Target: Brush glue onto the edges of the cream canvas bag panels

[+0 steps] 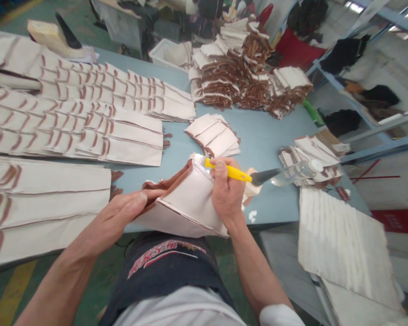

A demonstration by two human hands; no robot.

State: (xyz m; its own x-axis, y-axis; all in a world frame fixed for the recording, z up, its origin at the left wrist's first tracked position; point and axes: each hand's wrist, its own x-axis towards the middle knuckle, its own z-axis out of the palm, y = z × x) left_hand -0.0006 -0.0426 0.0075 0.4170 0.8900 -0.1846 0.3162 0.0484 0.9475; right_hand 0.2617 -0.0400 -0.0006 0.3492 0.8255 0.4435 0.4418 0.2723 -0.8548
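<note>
My left hand (131,209) grips the left end of a cream fabric piece with brown edges (193,194), its thumb on top and its fingers partly hidden behind the cloth. Between the fingers and thumb of my right hand (226,185) is a brush with a yellow handle (236,173). The brush's pale head touches the upper corner of the fabric piece, where something white shows. The piece is held open and tilted in front of my apron. Just beyond it lies a small fanned stack of similar pieces (214,133).
Overlapping rows of cream pieces (132,140) cover the table's left side. Tall piles (231,63) stand at the back beside a white bin (166,52). To the right are a clear bottle (295,172), a smaller stack (314,154) and a ribbed pale board (343,240).
</note>
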